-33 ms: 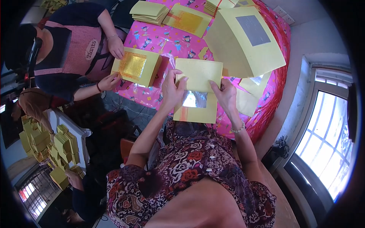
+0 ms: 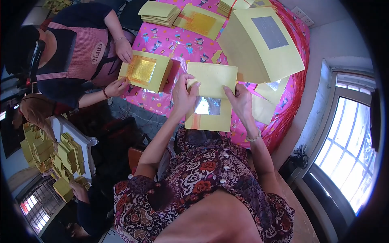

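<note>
A folded sheet of yellow paper (image 2: 212, 79) is held in front of me, over the table's near edge. My left hand (image 2: 185, 96) grips its left side, with the thumb on top. My right hand (image 2: 242, 100) pinches its right edge, thumb on top and fingers curled beneath. The lower part of the yellow paper carries a shiny silver foil patch (image 2: 208, 106) and an orange band on the left. My left hand partly covers the patch's left edge. Whether the upper and lower parts are one sheet, I cannot tell.
On the pink patterned tablecloth (image 2: 190, 46), a tall yellow paper stack (image 2: 263, 48) leans at the right. A co-worker's hands (image 2: 121, 50) hold a gold-foiled stack (image 2: 144, 69) to the left. Red strings (image 2: 300, 89) line the table's right side. More folded paper (image 2: 160, 10) lies far back.
</note>
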Action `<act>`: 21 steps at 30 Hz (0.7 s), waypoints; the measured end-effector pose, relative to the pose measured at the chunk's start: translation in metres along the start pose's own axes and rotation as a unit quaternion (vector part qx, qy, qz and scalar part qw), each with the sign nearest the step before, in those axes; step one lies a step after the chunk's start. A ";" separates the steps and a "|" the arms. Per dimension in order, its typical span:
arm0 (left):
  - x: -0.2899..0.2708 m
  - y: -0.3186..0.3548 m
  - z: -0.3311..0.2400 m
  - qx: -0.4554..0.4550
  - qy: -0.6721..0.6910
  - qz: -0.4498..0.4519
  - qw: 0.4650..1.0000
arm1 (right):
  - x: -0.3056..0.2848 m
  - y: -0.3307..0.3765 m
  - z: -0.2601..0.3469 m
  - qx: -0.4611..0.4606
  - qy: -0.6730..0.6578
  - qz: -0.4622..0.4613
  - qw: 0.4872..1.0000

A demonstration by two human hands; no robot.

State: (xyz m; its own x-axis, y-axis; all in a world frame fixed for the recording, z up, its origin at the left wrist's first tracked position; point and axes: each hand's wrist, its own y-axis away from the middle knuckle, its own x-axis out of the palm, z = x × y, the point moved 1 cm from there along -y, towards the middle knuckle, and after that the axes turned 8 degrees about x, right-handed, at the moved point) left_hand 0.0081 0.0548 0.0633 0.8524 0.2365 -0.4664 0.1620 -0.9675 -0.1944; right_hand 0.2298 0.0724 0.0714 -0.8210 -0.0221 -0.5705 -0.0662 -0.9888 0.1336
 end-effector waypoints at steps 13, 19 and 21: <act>-0.006 0.021 0.003 -0.004 -0.005 -0.005 1.000 | -0.006 0.020 0.006 -0.007 0.015 0.011 1.000; -0.008 0.031 0.000 0.005 -0.015 -0.003 1.000 | -0.006 0.030 0.001 -0.007 0.020 0.012 1.000; -0.008 0.031 -0.001 0.007 -0.021 -0.002 1.000 | -0.007 0.031 0.003 -0.032 0.008 -0.002 0.999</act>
State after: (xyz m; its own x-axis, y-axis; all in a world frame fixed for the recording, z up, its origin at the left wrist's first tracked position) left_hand 0.0063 0.0227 0.0621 0.8303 0.2440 -0.5011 0.1584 -0.9653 -0.2076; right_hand 0.2316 0.0423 0.0817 -0.8113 -0.0196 -0.5843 -0.0335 -0.9962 0.0800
